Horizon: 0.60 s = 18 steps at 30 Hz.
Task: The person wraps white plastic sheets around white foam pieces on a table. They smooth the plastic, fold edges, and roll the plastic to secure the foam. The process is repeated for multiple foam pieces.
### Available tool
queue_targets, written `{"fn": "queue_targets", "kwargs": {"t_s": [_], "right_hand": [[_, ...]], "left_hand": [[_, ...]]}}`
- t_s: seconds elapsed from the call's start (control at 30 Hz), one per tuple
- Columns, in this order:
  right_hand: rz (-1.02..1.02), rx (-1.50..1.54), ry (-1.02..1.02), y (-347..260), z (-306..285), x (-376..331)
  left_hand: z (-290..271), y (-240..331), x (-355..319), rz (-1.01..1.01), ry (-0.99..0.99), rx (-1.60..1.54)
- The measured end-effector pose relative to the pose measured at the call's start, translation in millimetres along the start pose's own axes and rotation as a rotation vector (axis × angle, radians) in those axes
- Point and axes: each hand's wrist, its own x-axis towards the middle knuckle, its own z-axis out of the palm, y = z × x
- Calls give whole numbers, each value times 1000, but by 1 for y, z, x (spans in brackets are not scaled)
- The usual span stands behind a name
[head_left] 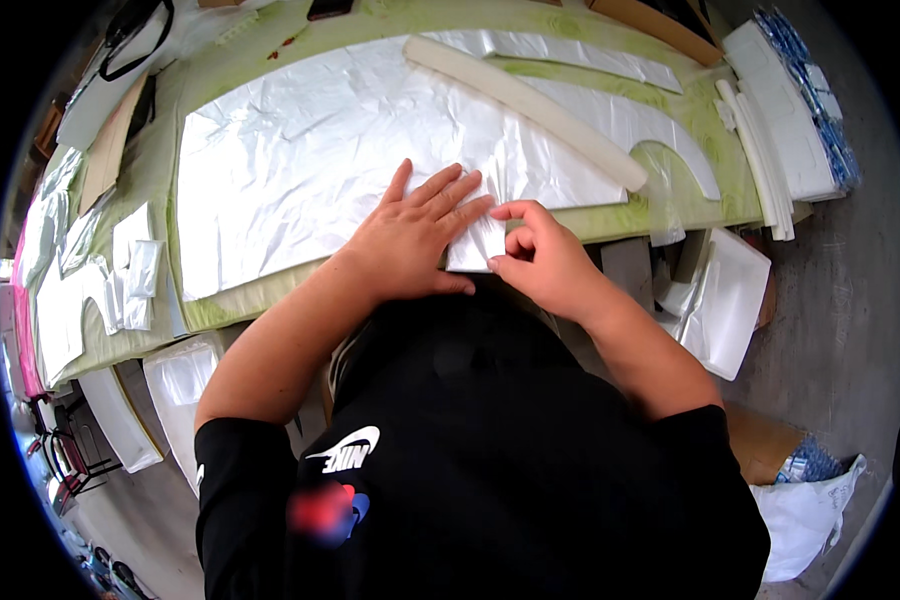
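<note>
A large, shiny white plastic film sheet (270, 170) lies over a table with a pale green cover. Near the table's front edge is a small white folded film piece (478, 250). My left hand (410, 238) lies flat with fingers spread, across the big sheet and the small piece's left side. At the small piece's right edge, my right hand (542, 258) has thumb and forefinger closed on it, the other fingers curled. A pale roll (525, 108) rests diagonally across the sheet, beyond my right hand.
A curved white film strip (660, 130) lies right of the roll. Small white packets (140, 270) and a cardboard piece (110, 150) are at the table's left. White boxes (785, 120) and thin rolls (760, 160) stand at the right. A white bin (725, 305) sits below the table edge.
</note>
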Motion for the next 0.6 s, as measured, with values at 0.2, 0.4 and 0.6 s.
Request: {"fn": "queue_targets", "kwargs": {"t_s": [0.2, 0.4, 0.6], "right_hand": [[-710, -631, 272, 5, -23, -3], [-696, -737, 167, 30, -34, 24], [-666, -678, 318, 37, -28, 40]], "left_hand": [[-4, 6, -1, 47, -31, 5], [-2, 3, 2, -51, 144, -166], [10, -4, 16, -148, 369, -385]]}}
